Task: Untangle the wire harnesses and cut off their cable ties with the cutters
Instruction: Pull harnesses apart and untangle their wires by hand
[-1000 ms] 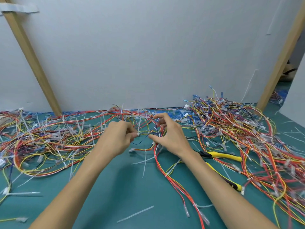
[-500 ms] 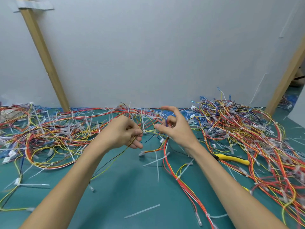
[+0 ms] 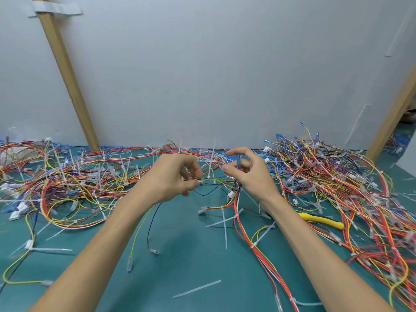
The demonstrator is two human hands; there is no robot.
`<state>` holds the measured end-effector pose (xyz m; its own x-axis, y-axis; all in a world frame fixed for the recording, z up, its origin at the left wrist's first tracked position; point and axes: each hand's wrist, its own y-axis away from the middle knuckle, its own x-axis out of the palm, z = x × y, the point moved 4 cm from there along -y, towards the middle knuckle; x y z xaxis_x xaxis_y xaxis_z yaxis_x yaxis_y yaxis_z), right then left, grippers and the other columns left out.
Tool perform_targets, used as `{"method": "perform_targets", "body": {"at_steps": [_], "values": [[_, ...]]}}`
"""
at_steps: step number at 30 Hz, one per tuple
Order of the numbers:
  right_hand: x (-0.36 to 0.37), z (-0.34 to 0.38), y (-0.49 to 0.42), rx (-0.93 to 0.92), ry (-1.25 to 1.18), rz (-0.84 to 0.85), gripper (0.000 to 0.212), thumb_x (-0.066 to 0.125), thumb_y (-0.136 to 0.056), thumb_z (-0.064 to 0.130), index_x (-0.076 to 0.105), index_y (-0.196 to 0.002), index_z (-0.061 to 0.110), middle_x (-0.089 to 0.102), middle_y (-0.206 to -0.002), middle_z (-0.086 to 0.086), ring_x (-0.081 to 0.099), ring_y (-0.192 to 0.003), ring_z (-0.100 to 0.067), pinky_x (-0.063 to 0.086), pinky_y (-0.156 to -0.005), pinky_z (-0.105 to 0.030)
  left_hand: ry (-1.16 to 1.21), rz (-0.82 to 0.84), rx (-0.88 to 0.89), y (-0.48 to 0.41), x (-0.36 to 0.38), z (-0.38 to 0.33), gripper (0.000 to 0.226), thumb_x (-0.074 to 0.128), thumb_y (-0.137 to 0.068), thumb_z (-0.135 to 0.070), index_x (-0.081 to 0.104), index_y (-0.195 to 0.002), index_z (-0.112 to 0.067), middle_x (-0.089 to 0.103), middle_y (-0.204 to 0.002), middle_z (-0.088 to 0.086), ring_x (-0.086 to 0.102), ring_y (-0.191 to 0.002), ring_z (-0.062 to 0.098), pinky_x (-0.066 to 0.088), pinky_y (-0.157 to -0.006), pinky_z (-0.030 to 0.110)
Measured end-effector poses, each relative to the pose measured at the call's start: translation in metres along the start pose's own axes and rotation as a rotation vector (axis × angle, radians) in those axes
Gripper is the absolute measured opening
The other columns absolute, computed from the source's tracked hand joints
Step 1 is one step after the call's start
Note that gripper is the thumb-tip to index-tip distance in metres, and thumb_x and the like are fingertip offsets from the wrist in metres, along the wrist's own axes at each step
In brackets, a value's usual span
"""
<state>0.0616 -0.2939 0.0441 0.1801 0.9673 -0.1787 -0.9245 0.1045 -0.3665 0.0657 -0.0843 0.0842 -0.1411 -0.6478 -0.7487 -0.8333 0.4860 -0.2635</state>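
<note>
My left hand (image 3: 173, 176) pinches a thin bunch of yellow and black wires (image 3: 211, 179) lifted above the green mat. My right hand (image 3: 249, 174) grips the other end of that bunch, with a blue connector (image 3: 238, 162) between its fingers. A yellow wire (image 3: 136, 235) and a black wire (image 3: 150, 224) hang down from my left hand to the mat. A red and orange harness (image 3: 254, 242) with white cable ties runs from under my right hand toward the front. The yellow-handled cutters (image 3: 322, 220) lie on the mat to the right of my right forearm, partly hidden by it.
Tangled harness piles cover the mat at the left (image 3: 67, 183) and right (image 3: 344, 183). Cut white cable ties (image 3: 197, 288) lie scattered on the green mat (image 3: 191, 262). A white wall with two slanted wooden posts (image 3: 65, 70) closes the back.
Both hands have risen a little with the wires. The yellow and black wire ends have slid out further from under my left hand. The view has tilted up slightly.
</note>
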Motion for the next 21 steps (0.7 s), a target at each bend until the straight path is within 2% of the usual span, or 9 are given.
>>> {"method": "perform_targets", "body": {"at_steps": [2, 4, 7, 9, 12, 14, 17, 19, 21], "values": [[-0.001, 0.001, 0.000, 0.019, -0.027, 0.045, 0.024, 0.078, -0.086, 0.014, 0.066, -0.105, 0.021, 0.072, -0.073, 0.000, 0.060, -0.075, -0.022, 0.048, -0.079, -0.034, -0.114, -0.054, 0.032, 0.000, -0.001, -0.002, 0.013, 0.077, -0.083, -0.009, 0.072, -0.083, -0.021, 0.073, -0.080, -0.009, 0.068, -0.068, 0.000, 0.054, -0.065, 0.017], [-0.002, 0.002, 0.000, 0.025, -0.017, 0.069, 0.023, 0.078, -0.086, 0.014, 0.066, -0.105, 0.021, 0.071, -0.070, 0.003, 0.065, -0.078, -0.022, 0.051, -0.084, -0.035, -0.180, -0.083, 0.055, 0.000, -0.003, -0.004, 0.009, 0.078, -0.083, -0.014, 0.077, -0.087, -0.023, 0.075, -0.081, -0.011, 0.068, -0.075, -0.001, 0.053, -0.075, 0.020], [-0.002, 0.005, 0.000, 0.017, 0.034, 0.062, 0.028, 0.078, -0.086, 0.015, 0.065, -0.110, 0.020, 0.069, -0.067, 0.005, 0.064, -0.076, -0.031, 0.052, -0.088, -0.045, -0.255, -0.095, 0.036, 0.000, -0.003, -0.004, 0.006, 0.077, -0.085, -0.021, 0.079, -0.089, -0.025, 0.075, -0.079, -0.011, 0.067, -0.078, 0.005, 0.053, -0.078, 0.028], [0.000, 0.008, 0.000, 0.000, 0.111, 0.071, 0.029, 0.080, -0.085, 0.023, 0.064, -0.110, 0.025, 0.066, -0.064, 0.006, 0.062, -0.069, -0.026, 0.051, -0.077, -0.041, -0.342, -0.067, 0.018, 0.000, 0.000, -0.004, 0.005, 0.073, -0.088, -0.025, 0.076, -0.090, -0.027, 0.074, -0.081, -0.011, 0.067, -0.083, 0.011, 0.054, -0.078, 0.033], [0.009, 0.015, 0.004, -0.048, 0.353, 0.124, 0.037, 0.083, -0.075, 0.046, 0.065, -0.105, 0.034, 0.053, -0.054, 0.010, 0.045, -0.052, -0.005, 0.037, -0.061, -0.021, -0.369, -0.064, 0.006, 0.002, 0.007, -0.006, 0.005, 0.065, -0.092, -0.026, 0.069, -0.089, -0.027, 0.072, -0.080, -0.012, 0.065, -0.087, 0.016, 0.052, -0.076, 0.036], [0.016, 0.018, 0.006, -0.073, 0.463, 0.177, 0.031, 0.082, -0.073, 0.053, 0.070, -0.094, 0.033, 0.037, -0.049, 0.009, 0.035, -0.050, -0.008, 0.029, -0.060, -0.024, -0.336, -0.103, 0.019, 0.002, 0.009, -0.010, 0.005, 0.064, -0.091, -0.022, 0.065, -0.087, -0.025, 0.072, -0.078, -0.010, 0.064, -0.084, 0.018, 0.050, -0.072, 0.035], [0.020, 0.023, 0.007, -0.082, 0.429, 0.216, 0.021, 0.082, -0.078, 0.045, 0.073, -0.072, 0.027, 0.037, -0.053, 0.006, 0.033, -0.054, -0.007, 0.028, -0.059, -0.026, -0.251, -0.151, 0.012, 0.003, 0.007, -0.012, 0.010, 0.068, -0.087, -0.018, 0.065, -0.081, -0.025, 0.070, -0.076, -0.009, 0.068, -0.081, 0.017, 0.054, -0.073, 0.038], [0.020, 0.026, 0.008, -0.111, 0.411, 0.194, 0.015, 0.082, -0.080, 0.040, 0.074, -0.075, 0.028, 0.046, -0.059, 0.000, 0.037, -0.057, -0.006, 0.031, -0.065, -0.028, -0.229, -0.166, -0.007, 0.003, 0.005, -0.011, 0.014, 0.069, -0.085, -0.015, 0.064, -0.078, -0.025, 0.070, -0.075, -0.009, 0.068, -0.080, 0.017, 0.055, -0.073, 0.040], [0.021, 0.027, 0.010, -0.128, 0.405, 0.173, 0.012, 0.079, -0.083, 0.038, 0.075, -0.081, 0.028, 0.041, -0.057, 0.005, 0.037, -0.056, -0.006, 0.031, -0.070, -0.030, -0.241, -0.172, -0.015, 0.003, 0.004, -0.009, 0.015, 0.069, -0.085, -0.014, 0.063, -0.077, -0.025, 0.069, -0.073, -0.009, 0.068, -0.079, 0.018, 0.055, -0.074, 0.041]]}}
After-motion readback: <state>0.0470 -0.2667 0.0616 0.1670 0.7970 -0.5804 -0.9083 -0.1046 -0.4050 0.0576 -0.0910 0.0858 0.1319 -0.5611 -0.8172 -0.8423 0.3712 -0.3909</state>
